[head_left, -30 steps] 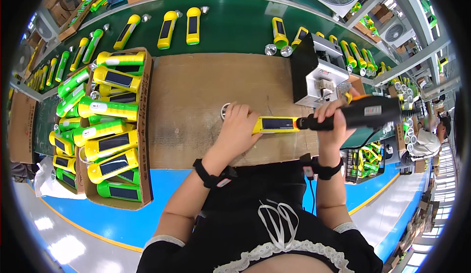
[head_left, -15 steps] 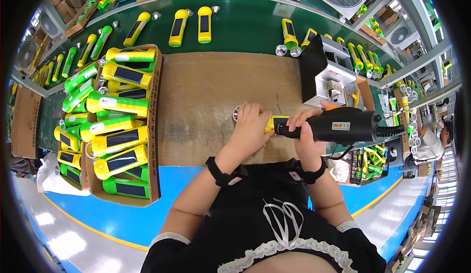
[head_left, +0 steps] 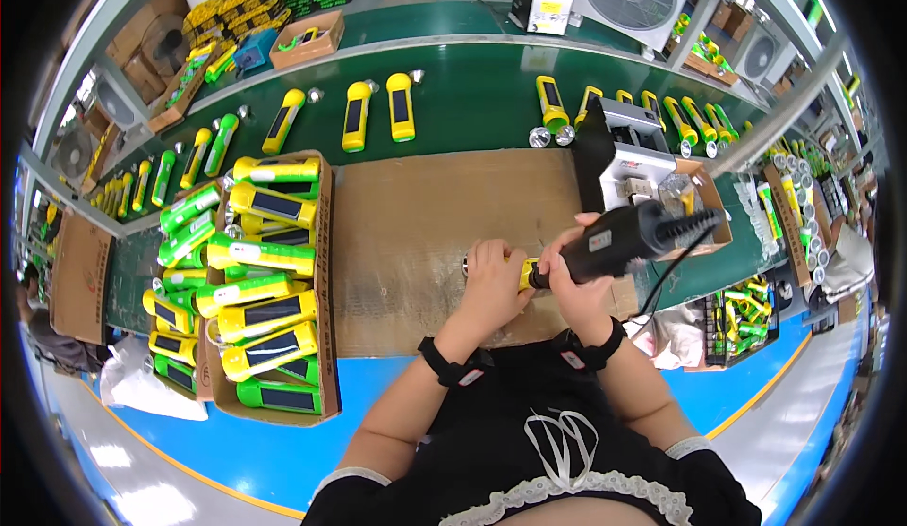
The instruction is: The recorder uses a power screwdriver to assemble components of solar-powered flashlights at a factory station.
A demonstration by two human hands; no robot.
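Observation:
My left hand (head_left: pixel 495 282) is wrapped round a yellow flashlight (head_left: pixel 526 274) held low over the cardboard sheet (head_left: pixel 416 214). Most of the flashlight is hidden by my fingers; a rim of its head peeks out on the left. My right hand (head_left: pixel 576 288) grips a black electric screwdriver (head_left: pixel 612 245), whose narrow front end meets the flashlight's right end. The tip itself cannot be made out. From the screwdriver's raised rear a coiled cord (head_left: pixel 694 226) runs off to the right.
At left stands a cardboard box (head_left: pixel 328 337) piled with green and yellow flashlights. A black-and-silver machine (head_left: pixel 628 157) is at right, beside a small carton. Flashlights and loose reflectors line the green conveyor belt (head_left: pixel 472 77) beyond. A black crate (head_left: pixel 746 323) of flashlights sits lower right.
The head view has shifted, so the bench appears lower and further right. The screwdriver's rear end has swung up and away from me, while both hands keep their grips.

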